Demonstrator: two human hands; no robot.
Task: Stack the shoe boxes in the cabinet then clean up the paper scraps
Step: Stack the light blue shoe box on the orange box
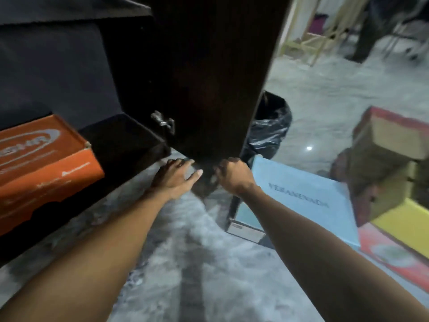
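An orange shoe box [44, 159] lies on the bottom shelf of the dark cabinet [130, 145] at the left. The cabinet door [209, 77] stands swung out in the middle of the view. My right hand [233, 175] grips the door's lower edge with curled fingers. My left hand [177, 175] reaches beneath the door's bottom corner, fingers spread and thumb out; whatever it touches is blurred. A light blue shoe box [308, 198] lies on the floor just right of the door, behind my right forearm.
A bin lined with a black bag [269, 126] stands behind the door. At the right sit stacked brown boxes [383, 163], a yellow box [408, 221] and a red box [394, 256]. Grey floor [197, 263] stretches below my arms.
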